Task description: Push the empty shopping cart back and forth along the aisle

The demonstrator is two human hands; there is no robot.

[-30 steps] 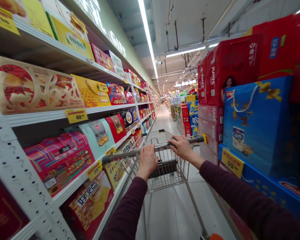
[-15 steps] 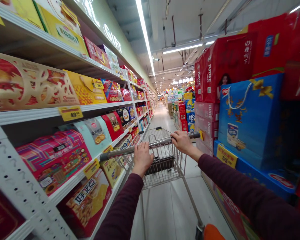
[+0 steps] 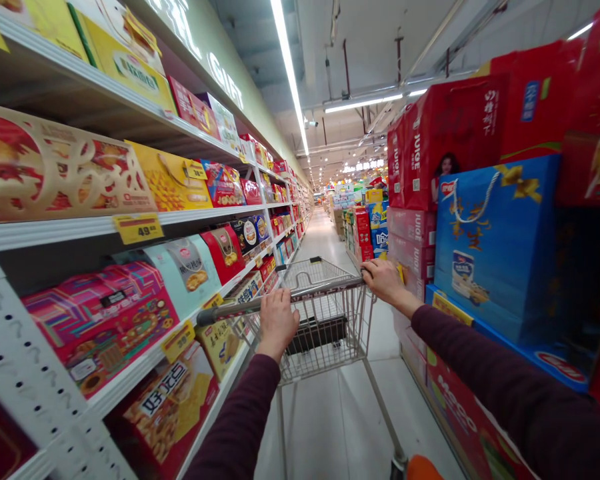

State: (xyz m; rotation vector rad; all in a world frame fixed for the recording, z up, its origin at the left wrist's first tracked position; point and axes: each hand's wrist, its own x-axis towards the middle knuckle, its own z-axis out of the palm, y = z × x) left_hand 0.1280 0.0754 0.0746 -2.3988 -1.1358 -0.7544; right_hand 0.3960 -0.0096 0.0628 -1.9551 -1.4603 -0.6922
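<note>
A wire shopping cart (image 3: 359,317) stands in front of me, its grey handle bar (image 3: 325,288) running across at a slant. My left hand (image 3: 279,323) is closed over the left part of that bar. Near the bar's right end, my right hand (image 3: 384,280) is wrapped over it, hiding the tip. Both wrists come out of dark purple sleeves. Behind the handle, a black panel (image 3: 317,333) shows through the wires. I see no goods in the visible part of the basket.
Close on the left, white shelves (image 3: 45,233) hold boxed snacks with yellow price tags (image 3: 139,228). Stacked red cartons (image 3: 460,127) and a blue gift bag (image 3: 495,247) crowd the right side. A pale tiled floor (image 3: 325,227) runs far ahead between them. Something orange (image 3: 423,468) shows at the bottom.
My right hand has slid rightward along the handle toward its end. My left hand, still on the bar, appears slightly further left. The surroundings have shifted only a little.
</note>
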